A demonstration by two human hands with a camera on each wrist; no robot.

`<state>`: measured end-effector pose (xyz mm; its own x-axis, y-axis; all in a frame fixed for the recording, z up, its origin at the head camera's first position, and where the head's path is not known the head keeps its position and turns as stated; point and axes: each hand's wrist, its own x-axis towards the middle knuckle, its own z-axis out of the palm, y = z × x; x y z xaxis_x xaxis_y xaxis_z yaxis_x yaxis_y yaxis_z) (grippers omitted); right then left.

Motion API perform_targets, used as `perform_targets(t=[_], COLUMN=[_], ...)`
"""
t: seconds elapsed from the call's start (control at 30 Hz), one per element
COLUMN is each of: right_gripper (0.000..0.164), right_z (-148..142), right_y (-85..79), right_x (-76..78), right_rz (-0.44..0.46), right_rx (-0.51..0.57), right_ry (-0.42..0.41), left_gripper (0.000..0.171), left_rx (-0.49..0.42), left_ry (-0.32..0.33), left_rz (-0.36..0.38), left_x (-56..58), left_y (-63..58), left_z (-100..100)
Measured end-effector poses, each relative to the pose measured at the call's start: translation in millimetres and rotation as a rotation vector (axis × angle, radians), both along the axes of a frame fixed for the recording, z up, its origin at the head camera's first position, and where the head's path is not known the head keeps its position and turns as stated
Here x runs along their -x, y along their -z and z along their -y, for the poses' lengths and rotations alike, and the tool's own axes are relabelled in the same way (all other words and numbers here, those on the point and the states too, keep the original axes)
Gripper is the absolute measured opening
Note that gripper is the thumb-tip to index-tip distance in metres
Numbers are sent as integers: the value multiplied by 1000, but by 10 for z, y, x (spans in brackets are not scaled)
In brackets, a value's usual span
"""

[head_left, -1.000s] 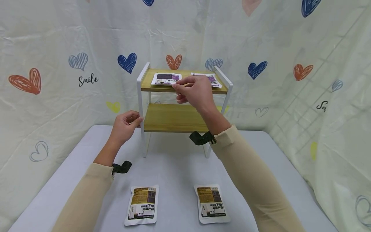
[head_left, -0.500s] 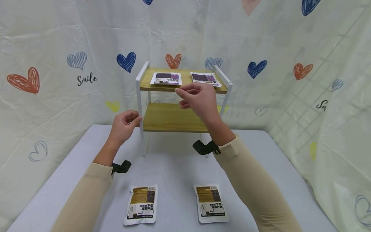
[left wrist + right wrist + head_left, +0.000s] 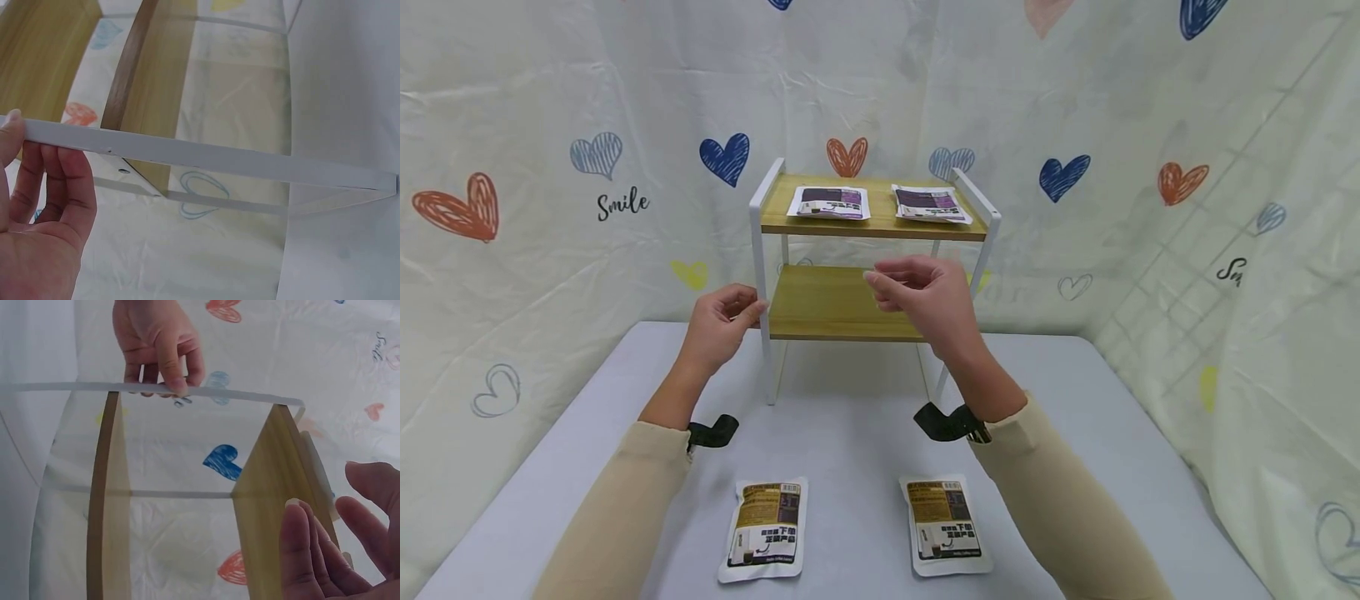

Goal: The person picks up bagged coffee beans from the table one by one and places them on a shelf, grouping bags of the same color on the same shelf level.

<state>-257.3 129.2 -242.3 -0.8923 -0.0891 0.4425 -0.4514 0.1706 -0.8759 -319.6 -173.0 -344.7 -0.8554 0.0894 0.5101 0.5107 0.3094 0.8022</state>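
A two-tier shelf (image 3: 842, 305) with wooden boards and white metal side frames stands on the table. My left hand (image 3: 718, 323) pinches its left white leg (image 3: 206, 156) between thumb and fingers, just beside the lower board. In front of the shelf, my right hand (image 3: 928, 298) hangs in the air, fingers loosely bent and nothing between them. The right wrist view has the same fingers (image 3: 296, 550) apart from the thumb, near the upper board (image 3: 275, 481). Two flat white pouches with purple print, a left one (image 3: 829, 202) and a right one (image 3: 931, 204), lie side by side on top.
Nearer me on the table (image 3: 850, 433) lie two white pouches with brown-and-gold labels, one left (image 3: 766, 531) and one right (image 3: 946, 527). A pale curtain (image 3: 880, 83) with printed hearts hangs behind the shelf and along the right.
My right hand has drawn back and down from the top board's left pouch, coming away with nothing. The left hand keeps its grip on the leg, and the pouches lie where they were.
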Motion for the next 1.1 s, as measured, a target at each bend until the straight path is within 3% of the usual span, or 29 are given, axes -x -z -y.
perform_targets(t=[0.4, 0.67, 1.1], right_gripper=[33, 29, 29], right_z=[-197, -326, -638], right_y=[465, 789, 1342], right_x=[-222, -383, -650], right_rz=[61, 107, 215], right_rx=[-21, 3, -51], right_ry=[-1, 42, 85], left_gripper=[29, 28, 33], left_rx=[1, -1, -15], left_ry=[-6, -9, -24], left_rz=[16, 7, 6], left_x=[-4, -17, -19], left_y=[-11, -4, 7], left_z=[-26, -6, -43])
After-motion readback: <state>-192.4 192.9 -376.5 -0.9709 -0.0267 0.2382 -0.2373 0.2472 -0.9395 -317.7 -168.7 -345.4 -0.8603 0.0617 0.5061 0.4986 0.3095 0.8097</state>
